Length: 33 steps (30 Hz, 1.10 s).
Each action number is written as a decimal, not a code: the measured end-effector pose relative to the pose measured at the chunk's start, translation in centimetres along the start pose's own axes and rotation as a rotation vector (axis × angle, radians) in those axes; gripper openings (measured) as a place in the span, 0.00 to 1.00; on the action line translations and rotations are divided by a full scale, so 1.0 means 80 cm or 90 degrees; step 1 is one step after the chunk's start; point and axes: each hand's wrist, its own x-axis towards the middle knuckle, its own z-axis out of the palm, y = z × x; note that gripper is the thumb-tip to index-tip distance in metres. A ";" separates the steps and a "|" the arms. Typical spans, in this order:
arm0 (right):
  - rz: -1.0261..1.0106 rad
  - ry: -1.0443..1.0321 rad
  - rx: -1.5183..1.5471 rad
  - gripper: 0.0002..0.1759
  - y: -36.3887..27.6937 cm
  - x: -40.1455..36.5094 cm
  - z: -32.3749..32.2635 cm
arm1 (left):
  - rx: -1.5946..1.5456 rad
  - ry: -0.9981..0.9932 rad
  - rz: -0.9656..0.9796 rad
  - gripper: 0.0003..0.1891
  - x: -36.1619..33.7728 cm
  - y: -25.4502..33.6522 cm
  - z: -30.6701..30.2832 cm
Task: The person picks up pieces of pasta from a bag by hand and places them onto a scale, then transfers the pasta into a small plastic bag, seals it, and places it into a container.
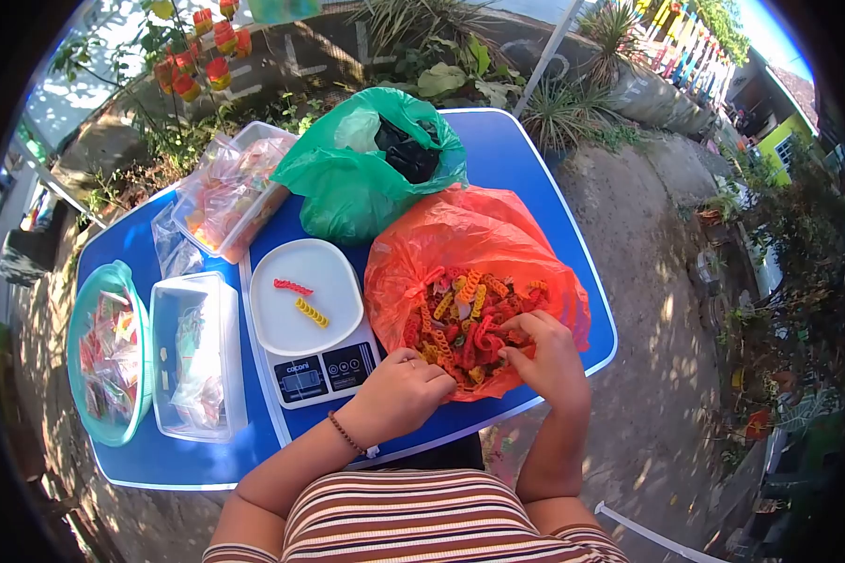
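An orange-red plastic bag [498,220] lies open on the table, full of red, orange and yellow spiral snacks [451,328]. My left hand [406,392] has its fingers curled over the bag's near left edge. My right hand [546,361] is at the bag's right side, thumb and forefinger apart beside a red curled piece; its other fingers are partly hidden. Left of the bag stands a kitchen scale [327,373] with a white plate [305,258] on top. On the plate lie a red spiral [293,286] and a yellow spiral [312,313].
A green plastic bag [333,178] sits behind the red one. To the left are a clear tub [221,249] of packed snacks, a white container [197,436] with small plastic bags, and a teal basket [144,375] of packets. All stand on a blue table [174,460].
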 end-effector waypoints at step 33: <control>-0.098 0.215 -0.074 0.09 -0.016 0.018 0.062 | 0.031 0.085 -0.003 0.09 -0.037 0.001 -0.002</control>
